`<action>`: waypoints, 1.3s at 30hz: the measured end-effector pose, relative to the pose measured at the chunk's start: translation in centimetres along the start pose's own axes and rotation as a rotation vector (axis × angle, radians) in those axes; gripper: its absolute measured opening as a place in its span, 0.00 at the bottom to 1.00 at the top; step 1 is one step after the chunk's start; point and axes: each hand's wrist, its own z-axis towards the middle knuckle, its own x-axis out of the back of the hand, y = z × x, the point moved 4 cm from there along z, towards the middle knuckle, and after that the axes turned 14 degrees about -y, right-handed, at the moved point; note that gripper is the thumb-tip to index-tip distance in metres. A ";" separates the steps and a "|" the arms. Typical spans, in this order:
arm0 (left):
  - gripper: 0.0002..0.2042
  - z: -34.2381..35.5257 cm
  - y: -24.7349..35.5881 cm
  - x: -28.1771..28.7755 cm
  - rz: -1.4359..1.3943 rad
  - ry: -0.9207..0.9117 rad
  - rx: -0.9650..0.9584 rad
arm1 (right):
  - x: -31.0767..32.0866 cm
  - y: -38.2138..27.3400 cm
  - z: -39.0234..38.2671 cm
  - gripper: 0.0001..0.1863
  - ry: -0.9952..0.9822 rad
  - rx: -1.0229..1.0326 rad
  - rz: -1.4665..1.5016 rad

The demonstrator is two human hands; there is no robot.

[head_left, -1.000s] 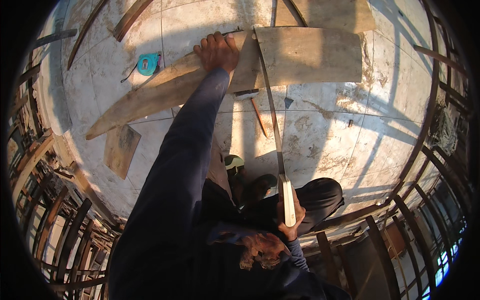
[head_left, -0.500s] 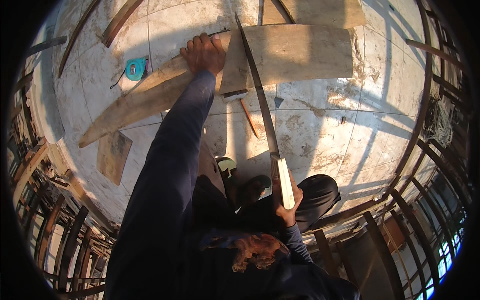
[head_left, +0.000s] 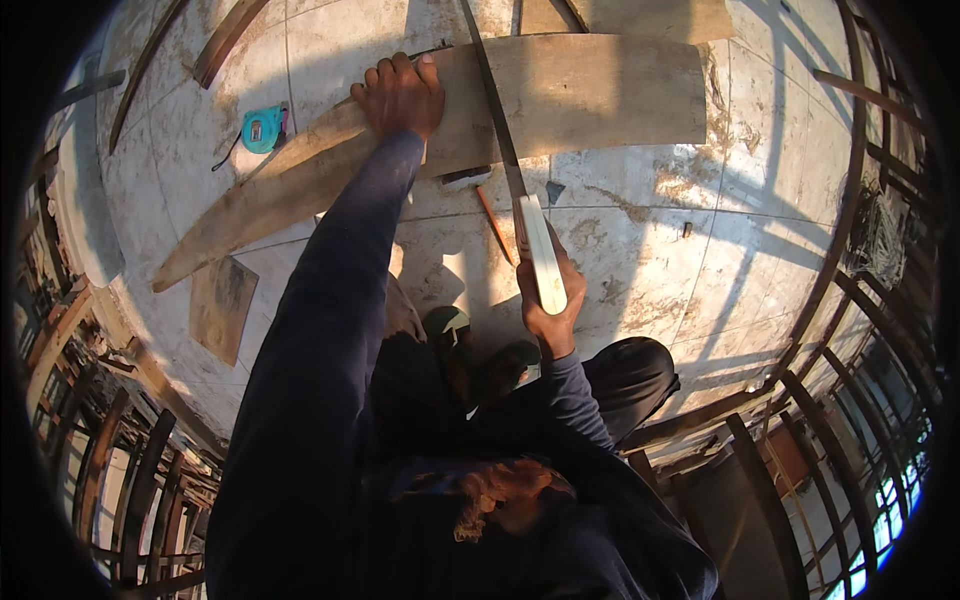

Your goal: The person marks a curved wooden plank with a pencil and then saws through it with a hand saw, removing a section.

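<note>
Left hand (head_left: 402,97), upper centre-left of the frame, rests palm down on a long, flat, brown wooden board (head_left: 600,92), its fingers slightly parted near the board's upper edge and its thumb on the right. Right hand (head_left: 553,297), just below centre, is wrapped around the cream-coloured, straight-sided handle of a handsaw with a long, dark metal blade (head_left: 543,255). That blade runs over the board in the upper centre and out past the frame's top edge; whether its teeth sit in a cut, I cannot tell. Stretching across the upper half, the board tapers to a tip at the left and ends squarely at the right.

Just above its left part lies a rounded teal tape measure (head_left: 264,130). A thin orange-brown pencil (head_left: 494,225) lies left of the handle, near a small dark-grey chip (head_left: 555,191), on pale, stained floor tiles (head_left: 620,260). A small, four-sided brown wooden offcut (head_left: 222,310) lies at centre-left.
</note>
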 end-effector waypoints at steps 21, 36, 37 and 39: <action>0.20 -0.4 -2.2 -0.3 0.019 0.133 0.008 | 2.7 -2.3 -15.0 0.29 -0.127 -0.143 -0.099; 0.21 -0.4 -1.6 -0.4 0.017 0.009 0.036 | 2.4 -0.2 -13.1 0.28 -0.088 -0.113 0.089; 0.21 0.1 -1.3 0.2 0.016 0.016 0.042 | 1.8 1.6 -10.0 0.28 -0.071 -0.103 0.069; 0.21 -0.1 -0.6 0.2 -0.032 0.046 -0.007 | -0.5 -0.4 0.1 0.23 -0.012 0.037 0.013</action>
